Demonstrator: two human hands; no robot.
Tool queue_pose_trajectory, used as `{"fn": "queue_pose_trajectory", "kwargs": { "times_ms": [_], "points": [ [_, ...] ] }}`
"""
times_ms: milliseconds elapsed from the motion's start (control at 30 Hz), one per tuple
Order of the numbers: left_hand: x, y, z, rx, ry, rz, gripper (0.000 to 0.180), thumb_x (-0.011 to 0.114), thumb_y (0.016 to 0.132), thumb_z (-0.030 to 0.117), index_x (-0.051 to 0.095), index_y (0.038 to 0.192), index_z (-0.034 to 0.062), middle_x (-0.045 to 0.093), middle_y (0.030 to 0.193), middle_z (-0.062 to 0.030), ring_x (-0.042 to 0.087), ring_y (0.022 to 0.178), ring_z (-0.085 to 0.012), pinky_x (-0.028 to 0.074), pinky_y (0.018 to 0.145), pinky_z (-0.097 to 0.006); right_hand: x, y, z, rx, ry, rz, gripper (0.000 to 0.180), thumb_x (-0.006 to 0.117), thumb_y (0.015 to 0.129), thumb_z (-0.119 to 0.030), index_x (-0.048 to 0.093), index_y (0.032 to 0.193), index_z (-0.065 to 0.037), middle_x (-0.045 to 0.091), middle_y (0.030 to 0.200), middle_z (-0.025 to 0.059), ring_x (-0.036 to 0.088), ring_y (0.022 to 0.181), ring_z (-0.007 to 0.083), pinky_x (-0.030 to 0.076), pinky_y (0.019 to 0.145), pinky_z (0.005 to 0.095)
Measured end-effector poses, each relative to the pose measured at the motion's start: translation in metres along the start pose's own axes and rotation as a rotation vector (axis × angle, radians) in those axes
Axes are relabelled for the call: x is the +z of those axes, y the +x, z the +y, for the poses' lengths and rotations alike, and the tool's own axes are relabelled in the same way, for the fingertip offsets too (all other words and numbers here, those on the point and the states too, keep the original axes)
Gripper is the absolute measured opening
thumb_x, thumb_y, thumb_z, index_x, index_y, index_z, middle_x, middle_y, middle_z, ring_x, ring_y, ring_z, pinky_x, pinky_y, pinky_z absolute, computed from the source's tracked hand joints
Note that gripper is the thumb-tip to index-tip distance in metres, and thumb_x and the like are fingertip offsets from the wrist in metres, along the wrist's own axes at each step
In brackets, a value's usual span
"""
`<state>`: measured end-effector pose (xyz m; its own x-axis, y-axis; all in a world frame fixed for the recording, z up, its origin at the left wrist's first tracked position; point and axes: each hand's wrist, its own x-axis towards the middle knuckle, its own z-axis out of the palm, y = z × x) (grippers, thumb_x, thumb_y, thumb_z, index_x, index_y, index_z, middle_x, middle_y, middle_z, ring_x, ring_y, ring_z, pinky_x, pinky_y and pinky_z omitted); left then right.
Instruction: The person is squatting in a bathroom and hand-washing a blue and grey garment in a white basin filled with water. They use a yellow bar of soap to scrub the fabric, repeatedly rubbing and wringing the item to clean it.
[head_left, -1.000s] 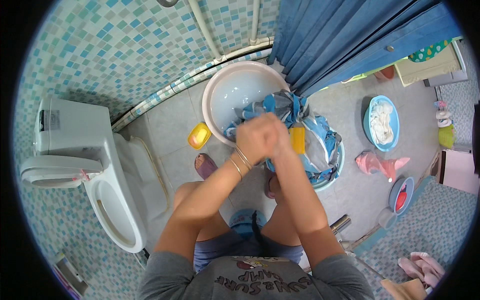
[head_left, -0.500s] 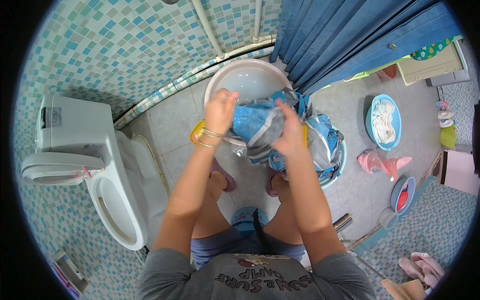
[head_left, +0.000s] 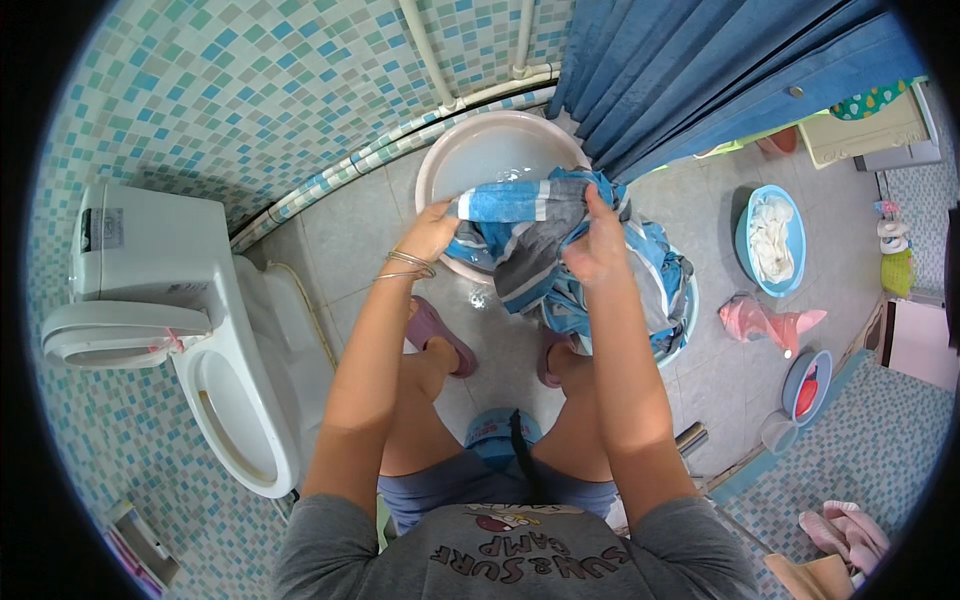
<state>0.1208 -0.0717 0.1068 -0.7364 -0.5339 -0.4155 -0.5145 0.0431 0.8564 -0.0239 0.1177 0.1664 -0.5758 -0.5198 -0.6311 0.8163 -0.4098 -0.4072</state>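
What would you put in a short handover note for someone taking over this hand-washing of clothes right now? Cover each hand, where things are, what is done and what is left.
Left hand: grip on the left end of the blue striped garment.
Right hand: grip on its right side, cloth stretched between both hands.
The garment hangs over the pink basin of water and a second basin of blue laundry.
Done: garment is lifted out and spread.
Left: the heap in the second basin looks unfinished; the washing in the blue basin to the right appears set aside.

Mosaic-tiled wall [head_left: 250,90], grey floor [head_left: 350,230], white toilet [head_left: 190,330] (lid up), blue curtain [head_left: 700,70].
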Motion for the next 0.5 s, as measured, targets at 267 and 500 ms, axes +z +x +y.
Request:
{"fn": "queue_pose_trajectory", "kwargs": {
  "times_ms": [267, 500],
  "points": [
    [0.086, -0.049, 0.061, 0.678, 0.144, 0.147, 0.043, 0.059, 0.086, 0.033, 0.059, 0.105, -0.0047, 0.055, 0.115, -0.0207, 0.052, 0.106, -0.0336, 0.041, 0.091, -0.039, 0.01, 0.012, 0.034, 0.276, -0.469, 0.024, 0.05, 0.041, 0.095, -0.045, 0.048, 0.122, -0.004, 0.049, 0.128, 0.0098, 0.047, 0.115, 0.0234, 0.038, 0.097, 0.0356],
    [0.089, -0.017, 0.062, 0.289, 0.049, 0.463, 0.028, 0.062, 0.084, 0.021, 0.056, 0.094, -0.0047, 0.056, 0.101, -0.0228, 0.055, 0.092, -0.0389, 0.044, 0.081, -0.042, 0.009, -0.007, 0.053, 0.135, -0.316, 0.124, 0.035, 0.045, 0.093, -0.038, 0.058, 0.105, -0.007, 0.059, 0.105, 0.0074, 0.055, 0.095, 0.0215, 0.044, 0.086, 0.0361]
  ]
}}
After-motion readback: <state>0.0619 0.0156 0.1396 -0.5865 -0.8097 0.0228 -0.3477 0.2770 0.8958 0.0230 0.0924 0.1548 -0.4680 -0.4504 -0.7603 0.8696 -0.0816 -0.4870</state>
